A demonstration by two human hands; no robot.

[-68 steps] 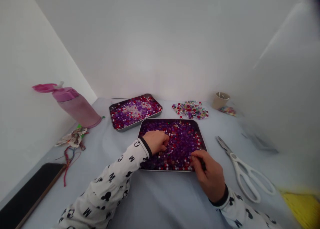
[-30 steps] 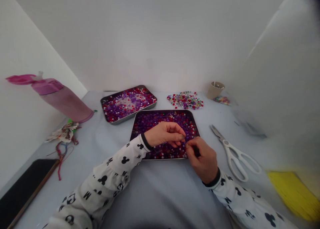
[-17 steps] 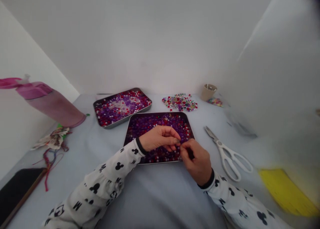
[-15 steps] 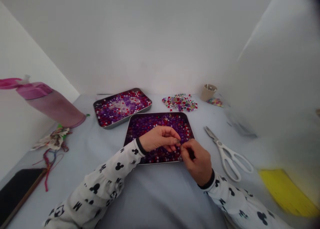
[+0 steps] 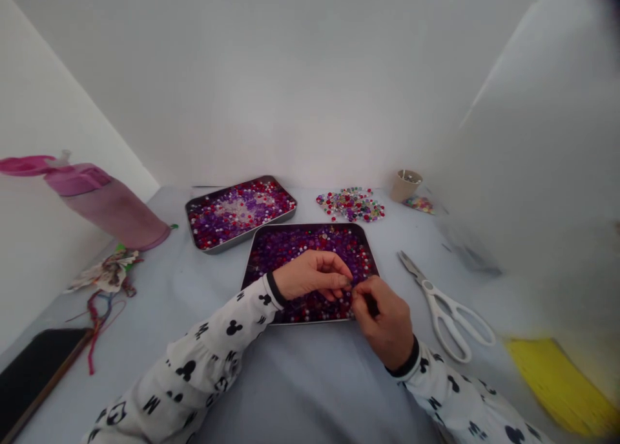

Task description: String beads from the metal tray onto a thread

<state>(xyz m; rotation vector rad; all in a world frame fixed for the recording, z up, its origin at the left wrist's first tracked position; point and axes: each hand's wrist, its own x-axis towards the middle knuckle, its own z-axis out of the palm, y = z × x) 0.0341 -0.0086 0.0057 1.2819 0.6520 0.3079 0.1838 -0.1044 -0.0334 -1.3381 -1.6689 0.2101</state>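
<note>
Both my hands meet over the front tray [image 5: 369,253], a dark metal tray full of purple, red and clear beads [image 5: 290,240]. My left hand [image 5: 314,274] is closed in a pinch, its thumb against the fingers, above the tray's middle. Close beside it, at the tray's right front corner, my right hand [image 5: 385,318] pinches with thumb and forefinger, the other fingers curled. The fingertips of the two hands nearly touch. Whatever lies between them is too small to make out.
A second bead tray [image 5: 232,242] stands behind to the left. Loose beads [image 5: 351,205], a paper cup [image 5: 405,184] and scissors [image 5: 438,302] lie right, with a yellow sheet [image 5: 557,379]. At left are a pink bottle [image 5: 116,211], coloured cords [image 5: 97,321] and a dark phone-like slab [image 5: 39,379].
The whole view has shifted slightly, so things sit a little lower and further right. Both hands keep nearly the same pinching pose over the tray.
</note>
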